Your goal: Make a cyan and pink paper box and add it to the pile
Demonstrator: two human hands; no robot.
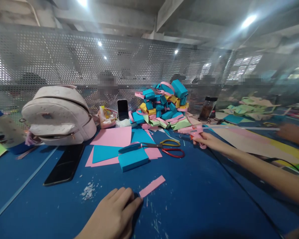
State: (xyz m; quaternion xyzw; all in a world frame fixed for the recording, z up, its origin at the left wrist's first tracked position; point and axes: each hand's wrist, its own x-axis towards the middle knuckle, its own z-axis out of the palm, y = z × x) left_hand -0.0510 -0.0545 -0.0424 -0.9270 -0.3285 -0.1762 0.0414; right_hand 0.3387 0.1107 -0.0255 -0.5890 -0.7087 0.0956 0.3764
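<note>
My left hand (pixel 117 207) rests on the blue table, fingers curled, with the thumb and fingertip at the near end of a pink paper strip (pixel 153 186). Farther off to the right, my right hand (pixel 205 138) is wrapped round the handle of a pink glue gun (pixel 195 131), whose nozzle points left; a dark cord trails from it. Between the hands lies a small blue paper box (pixel 134 160) with a strip handle. Scissors with one yellow and one red handle loop (pixel 173 152) lie behind the box, over pink paper sheets (pixel 112 136) and blue ones.
A pile of colourful paper baskets (pixel 161 106) stands at the back. On the left are a white backpack (pixel 62 116), a black phone (pixel 64 164) and a bottle (pixel 5 129). White crumbs (pixel 88 191) dot the table. A co-worker's blurred hand (pixel 292 134) appears at right.
</note>
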